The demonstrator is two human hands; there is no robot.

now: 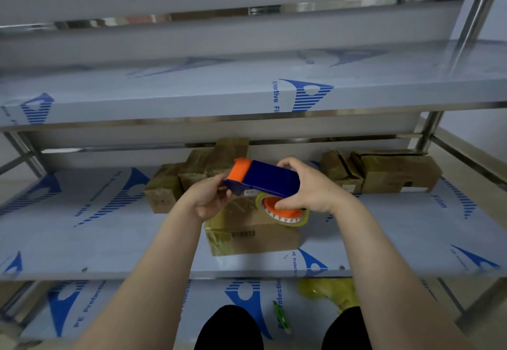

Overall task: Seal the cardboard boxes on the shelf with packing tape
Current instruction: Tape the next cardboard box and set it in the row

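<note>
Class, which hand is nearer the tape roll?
Right. The right hand touches the roll at its orange core; the left hand grips the dispenser at its other end.

A steel shelving rack (356, 112) fills the view, its tiers wrapped in white protective film (192, 97) with blue logos; a shiny upright post (477, 15) stands at the right. Behind is a pale grey-blue wall (472, 120); beige floor (480, 149) shows at the right edge.
</note>
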